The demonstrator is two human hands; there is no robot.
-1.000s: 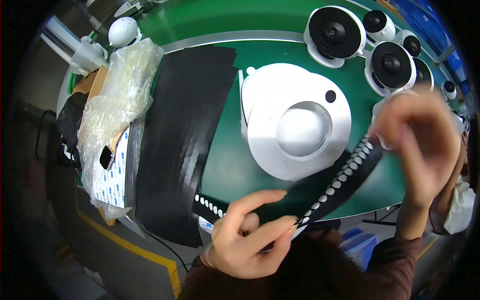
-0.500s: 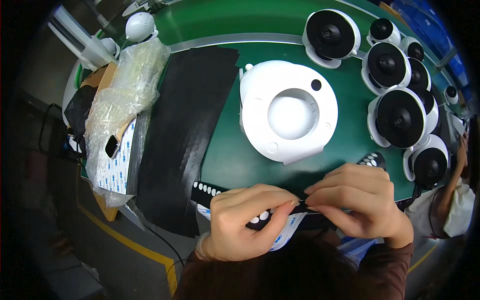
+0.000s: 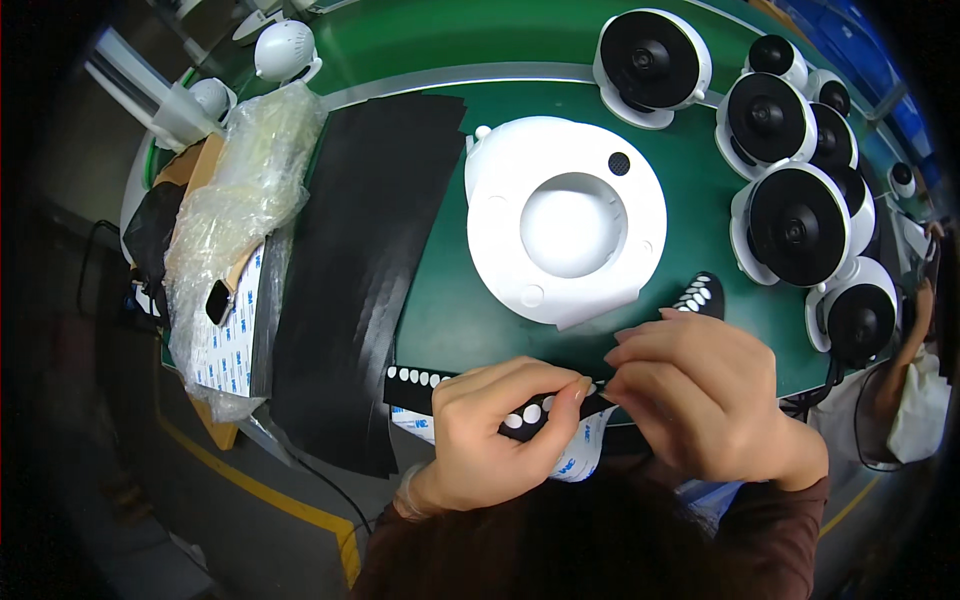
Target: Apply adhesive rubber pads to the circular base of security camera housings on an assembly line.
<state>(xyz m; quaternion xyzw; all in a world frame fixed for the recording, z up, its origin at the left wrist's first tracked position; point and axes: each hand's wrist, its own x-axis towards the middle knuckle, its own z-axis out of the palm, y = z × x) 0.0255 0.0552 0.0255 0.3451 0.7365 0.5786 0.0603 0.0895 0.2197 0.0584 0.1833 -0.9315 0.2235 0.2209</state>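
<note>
My left hand [image 3: 505,425] pinches a black strip [image 3: 410,388] dotted with a row of white ovals. The strip passes under its fingers and shows again beside the thumb. Backing paper [image 3: 580,455], white with blue print, hangs below it. At the strip's right part, my right hand [image 3: 700,400] has its thumb and fingertips closed; what lies between them is too small to tell. Just past its knuckles, a black rounded piece with white ovals [image 3: 700,298] sticks up; whether it joins the strip is hidden. Beyond both hands lies a white round housing [image 3: 485,240] with a circular recess.
Several white round devices with black fronts [image 3: 765,115] crowd the right side. Long black sheets [image 3: 350,260] lie left of the housing. Farther left are a bubble-wrapped bundle [image 3: 265,150], printed backing sheets [image 3: 230,350] and a watch [image 3: 219,302]. Another person's arm [image 3: 915,340] shows far right.
My right fingertips have drawn slightly apart from the left ones. The rounded dotted piece has moved left and away from me and shows more. The whole view has shifted a little.
</note>
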